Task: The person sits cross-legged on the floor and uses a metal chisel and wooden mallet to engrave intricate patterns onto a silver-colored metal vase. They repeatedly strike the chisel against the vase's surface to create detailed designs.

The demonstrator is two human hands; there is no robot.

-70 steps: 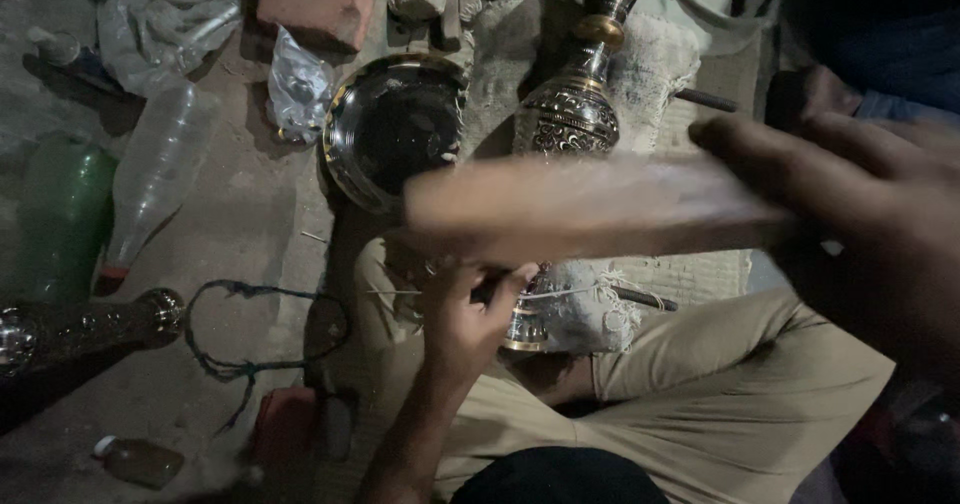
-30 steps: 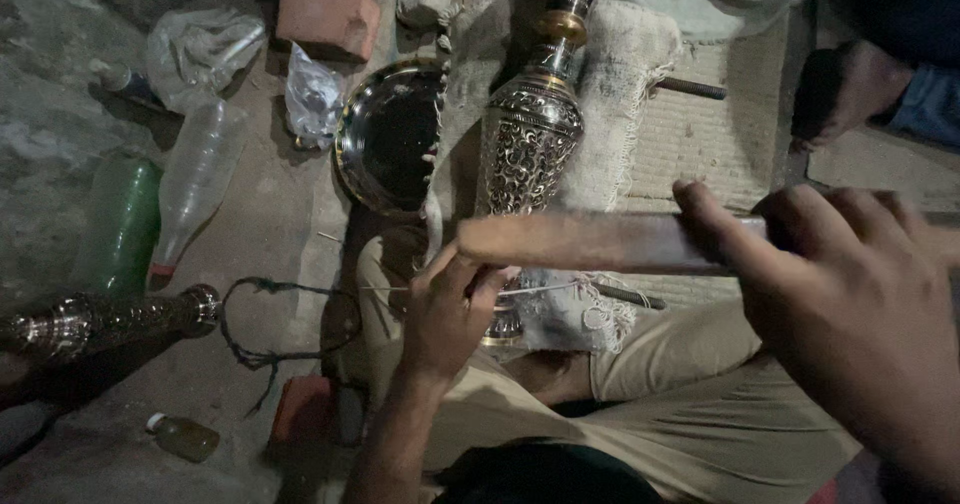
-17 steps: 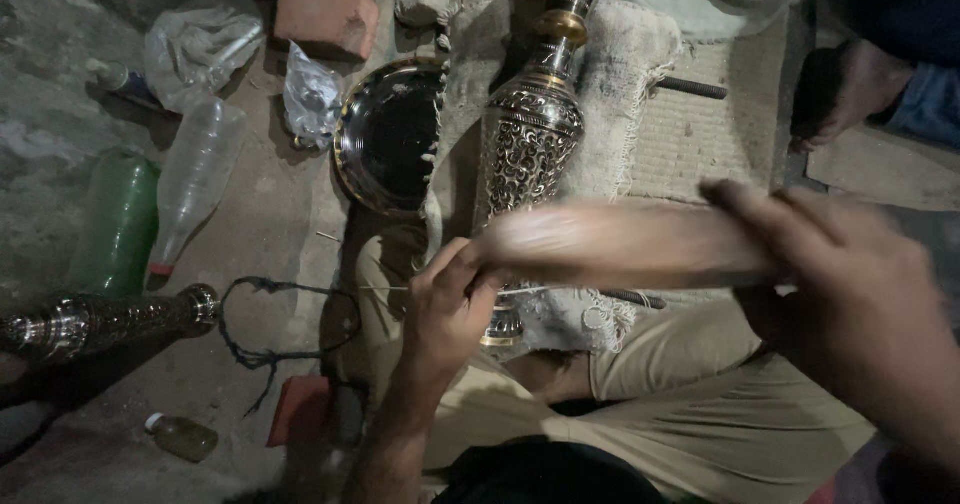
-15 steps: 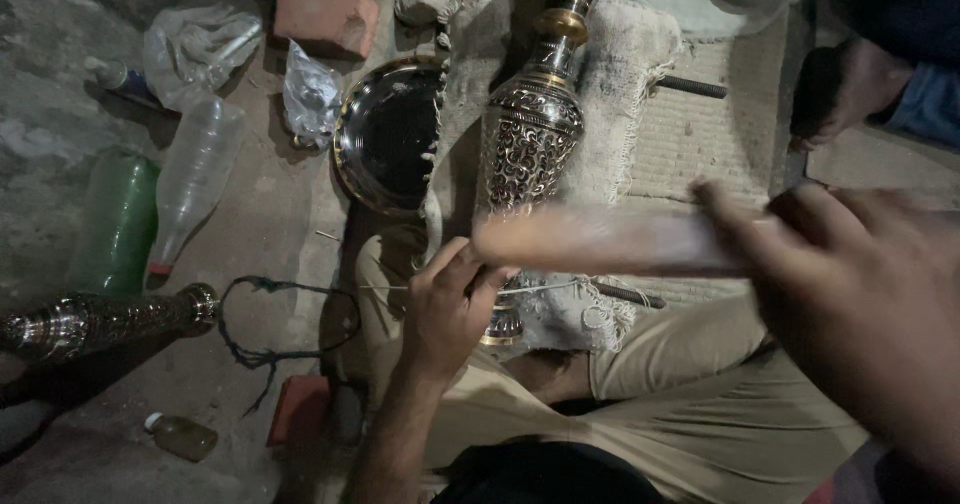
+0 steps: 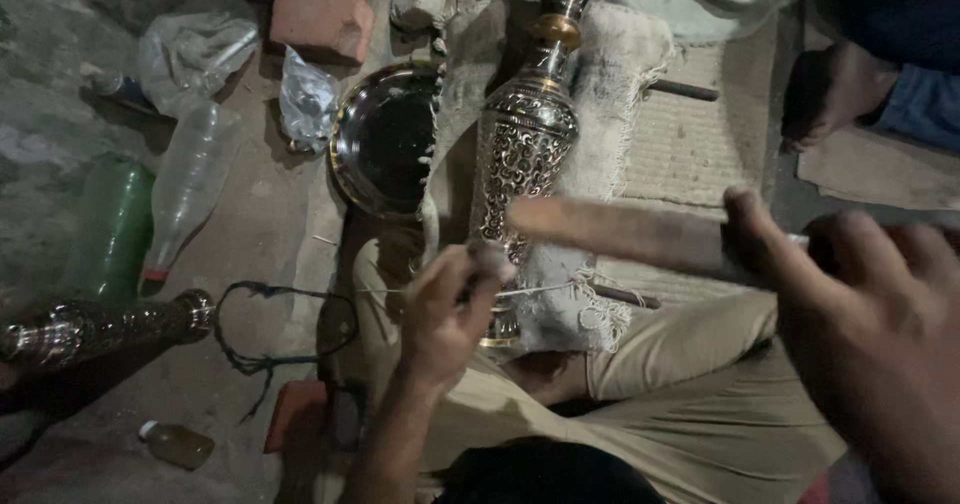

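Observation:
An engraved metal vase (image 5: 522, 154) lies on a pale cloth (image 5: 625, 84) in front of my crossed legs. My left hand (image 5: 445, 314) is closed on a thin chisel-like tool (image 5: 545, 290) held against the vase's lower end. My right hand (image 5: 870, 324), close to the camera, grips a wooden stick (image 5: 620, 232) raised above the tool. The tool's tip is hidden behind my fingers.
A round metal plate (image 5: 385, 139) lies left of the vase. Plastic bottles (image 5: 190, 189), a green bottle (image 5: 110, 229), a brick (image 5: 320, 24), a plastic bag (image 5: 305, 99), a black cord (image 5: 270, 324) and another metal piece (image 5: 100, 324) lie on the floor. Another person's foot (image 5: 835, 89) rests at top right.
The wooden stick in my right hand has been swinging up and down over the tool; now it sits slightly higher. My left hand stays in place on the tool.

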